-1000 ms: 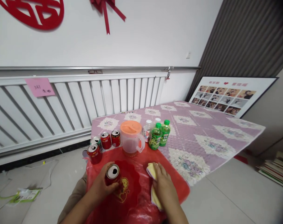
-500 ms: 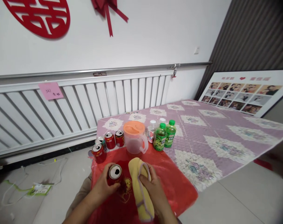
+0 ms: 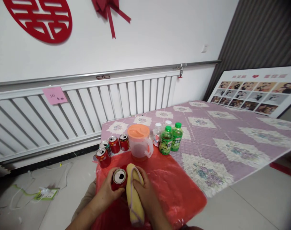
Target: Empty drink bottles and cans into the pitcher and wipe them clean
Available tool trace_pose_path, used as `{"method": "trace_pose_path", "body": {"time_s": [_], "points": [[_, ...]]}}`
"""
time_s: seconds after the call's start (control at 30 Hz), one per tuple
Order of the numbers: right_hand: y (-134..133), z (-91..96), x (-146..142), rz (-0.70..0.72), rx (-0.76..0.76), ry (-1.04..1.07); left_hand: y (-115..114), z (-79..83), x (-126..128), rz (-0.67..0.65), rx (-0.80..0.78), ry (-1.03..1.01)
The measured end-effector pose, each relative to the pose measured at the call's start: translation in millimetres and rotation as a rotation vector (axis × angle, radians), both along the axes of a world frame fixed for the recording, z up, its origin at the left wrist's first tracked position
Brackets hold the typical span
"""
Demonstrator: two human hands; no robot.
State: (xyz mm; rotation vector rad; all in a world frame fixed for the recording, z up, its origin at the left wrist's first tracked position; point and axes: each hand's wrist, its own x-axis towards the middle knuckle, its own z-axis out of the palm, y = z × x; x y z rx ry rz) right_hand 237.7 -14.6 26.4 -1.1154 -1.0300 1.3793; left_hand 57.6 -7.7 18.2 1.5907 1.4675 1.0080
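Observation:
My left hand (image 3: 109, 188) is wrapped round an opened red drink can (image 3: 119, 180), which stands upright over the red plastic sheet (image 3: 174, 188). In my right hand (image 3: 144, 188) is a folded yellow cloth (image 3: 134, 198) with a purple edge. The cloth's upper part touches or nearly touches the can's right side. Beyond my hands stands a clear plastic pitcher (image 3: 138, 147) with an orange lid (image 3: 138, 130). To its left are several opened cans, among them a red can (image 3: 103, 157) nearest me.
Right of the pitcher stand two green-capped bottles (image 3: 165, 142) and two white-capped bottles (image 3: 157, 134). A purple flowered cloth (image 3: 200, 123) covers the table. Behind it runs a white radiator (image 3: 121, 99); a photo board (image 3: 253, 92) leans at the right.
My right hand has brought the yellow cloth leftward, up to the can. My left hand keeps its hold on the can. The view has shifted slightly.

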Motion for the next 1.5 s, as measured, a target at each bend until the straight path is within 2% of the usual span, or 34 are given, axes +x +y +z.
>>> {"method": "trace_pose_path", "body": {"time_s": [0.13, 0.23, 0.4, 0.57, 0.73, 0.87, 1.0, 1.07, 1.13, 1.33, 1.5], "points": [[1, -7.9, 0, 0.042, 0.050, -0.150, 1, -5.4, -3, -0.010, 0.023, -0.025], [0, -7.0, 3, 0.065, 0.074, -0.237, 3, -12.1, -7, -0.048, 0.007, -0.077], [-4, -2.1, 3, 0.044, 0.093, -0.168, 7, -17.0, -16, -0.086, 0.000, -0.099], [-2, -4.2, 4, 0.009, 0.073, -0.128, 9, -3.5, -18, -0.167, -0.058, -0.109], [1, -4.2, 7, 0.053, 0.008, -0.125, 7, 9.7, -18, -0.216, -0.116, -0.089], [0, 0.2, 9, 0.064, -0.007, -0.094, 5, 1.6, -16, -0.160, -0.090, -0.015], [-1, 4.2, 10, 0.054, -0.005, -0.049, 4, -10.2, -7, 0.035, 0.034, 0.013], [-1, 6.1, 11, 0.047, -0.010, -0.019, 4, -11.2, -2, 0.141, 0.081, 0.076], [-2, 8.6, 12, 0.062, -0.020, 0.009, 3, -8.3, 1, 0.187, 0.108, 0.157], [-2, 15.8, 18, 0.165, -0.062, -0.007, 2, 5.7, 1, 0.081, 0.128, 0.176], [1, 13.8, 22, 0.191, -0.046, -0.109, 2, 13.2, -4, 0.003, 0.037, 0.104]]}}
